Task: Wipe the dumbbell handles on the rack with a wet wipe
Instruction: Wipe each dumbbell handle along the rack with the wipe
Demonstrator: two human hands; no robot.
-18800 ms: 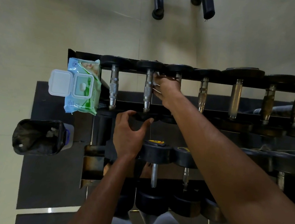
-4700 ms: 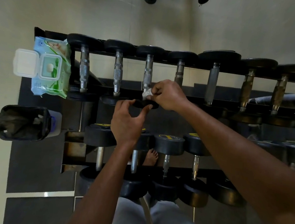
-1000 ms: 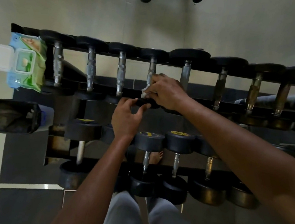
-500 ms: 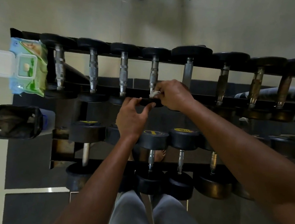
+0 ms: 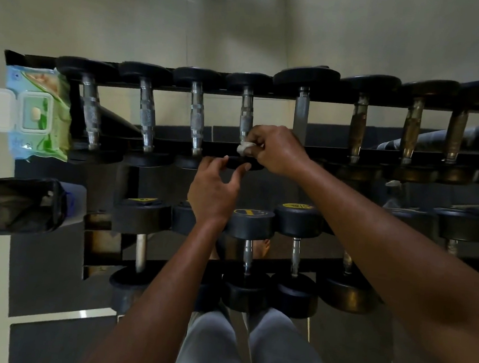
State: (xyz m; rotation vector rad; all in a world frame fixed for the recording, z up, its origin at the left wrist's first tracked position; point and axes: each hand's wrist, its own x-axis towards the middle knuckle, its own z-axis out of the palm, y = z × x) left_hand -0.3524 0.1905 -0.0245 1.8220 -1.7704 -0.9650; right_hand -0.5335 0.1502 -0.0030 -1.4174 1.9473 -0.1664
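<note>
A black rack [image 5: 179, 88] holds a top row of several dumbbells with metal handles. My right hand [image 5: 275, 151] pinches a small white wet wipe [image 5: 245, 148] against the near end of the fourth dumbbell's handle [image 5: 246, 113]. My left hand [image 5: 213, 192] reaches up to that dumbbell's near black head [image 5: 242, 164], with thumb and fingers curved around its edge. Handles to the left [image 5: 196, 115] are shiny; those at the right [image 5: 357, 127] look rusty brown.
A wet-wipe pack [image 5: 34, 112] with its white lid flipped open lies on the rack's left end. A bin lined with a black bag [image 5: 20, 205] stands on the floor at the left. A lower row of dumbbells [image 5: 250, 225] sits under my arms.
My right hand with the wipe stays at the near end of the fourth handle, shifted slightly. The left hand stays at the dumbbell's head. The view moved a little.
</note>
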